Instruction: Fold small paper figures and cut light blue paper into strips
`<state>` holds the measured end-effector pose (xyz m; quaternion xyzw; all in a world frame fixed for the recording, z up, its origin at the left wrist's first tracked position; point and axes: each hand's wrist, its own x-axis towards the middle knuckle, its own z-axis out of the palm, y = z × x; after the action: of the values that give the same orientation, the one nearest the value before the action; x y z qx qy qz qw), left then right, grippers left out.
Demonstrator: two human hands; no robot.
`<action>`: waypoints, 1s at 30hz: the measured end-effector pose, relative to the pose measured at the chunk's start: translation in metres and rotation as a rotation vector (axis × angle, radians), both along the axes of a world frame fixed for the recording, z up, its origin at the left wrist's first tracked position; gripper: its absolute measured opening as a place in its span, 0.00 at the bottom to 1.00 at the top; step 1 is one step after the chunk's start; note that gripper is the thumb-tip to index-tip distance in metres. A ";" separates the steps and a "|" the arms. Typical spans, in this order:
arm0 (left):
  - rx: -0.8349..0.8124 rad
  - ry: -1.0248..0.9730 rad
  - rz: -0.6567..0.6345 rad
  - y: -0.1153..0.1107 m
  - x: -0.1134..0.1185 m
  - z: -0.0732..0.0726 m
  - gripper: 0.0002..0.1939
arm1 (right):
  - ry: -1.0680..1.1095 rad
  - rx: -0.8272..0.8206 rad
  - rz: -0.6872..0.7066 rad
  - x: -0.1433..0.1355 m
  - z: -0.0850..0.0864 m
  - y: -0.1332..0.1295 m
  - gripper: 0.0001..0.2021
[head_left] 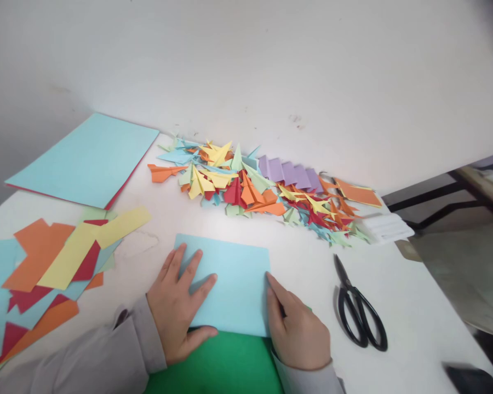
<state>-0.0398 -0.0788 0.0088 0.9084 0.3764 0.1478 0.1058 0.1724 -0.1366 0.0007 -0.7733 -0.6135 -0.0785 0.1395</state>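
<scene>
A: ok so where's the light blue sheet (238,284) at?
B: near side of the white bench (419,312), right between the two hands, with its bottom edge up against something bright green (222,364). can't tell what the green thing is tbh.

A: and what's the left hand (183,306) up to?
B: lying palm down over the sheet's left side. grip's spread wide, fingers fanned out, thumb down by the bottom edge. not pinching anything.

A: right hand (298,331)?
B: fingers bent, index fingertip touching the sheet's right edge. whether that grip is actually pinching the paper or just pushing on it, can't tell, the hand hides the underside.

A: scissors (347,282) anywhere?
B: yep, black handles, lying to the right of the right hand, apart from it, tip aimed toward the wall (250,71).

A: what's all the colorful stuff at the back?
B: big messy heap of little paper planes (252,191), yellow, orange, red, green, blue. a row of purple folded pieces (287,173) sits along its back, and some orange paper (359,192) lies at the right end.

A: and over on the left?
B: loose paper scraps (66,257) overlapping each other near the left sleeve (107,350), then a bigger light blue sheet farther back with red showing under its edge.
</scene>
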 end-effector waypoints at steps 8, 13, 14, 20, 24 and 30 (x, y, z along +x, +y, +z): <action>-0.003 0.004 -0.001 0.000 0.000 0.001 0.34 | 0.019 -0.080 0.260 0.030 0.011 0.024 0.21; -0.009 -0.002 0.008 0.000 0.001 0.002 0.33 | -0.051 -0.074 0.271 0.034 0.006 0.038 0.20; -0.012 -0.005 0.011 0.000 0.001 0.002 0.33 | -0.056 -0.063 0.273 0.034 0.005 0.039 0.20; -0.025 -0.004 0.013 -0.001 0.001 0.003 0.34 | -0.054 -0.039 0.277 0.034 0.003 0.037 0.20; -0.027 -0.001 0.007 0.000 0.000 0.003 0.34 | -0.067 -0.044 0.268 0.034 0.002 0.037 0.20; -0.021 -0.011 0.005 0.000 0.000 0.003 0.34 | -0.105 -0.047 0.259 0.033 0.001 0.037 0.21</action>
<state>-0.0393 -0.0790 0.0115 0.9056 0.3794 0.1492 0.1171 0.2057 -0.1000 0.0015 -0.6856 -0.7162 -0.0858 0.0983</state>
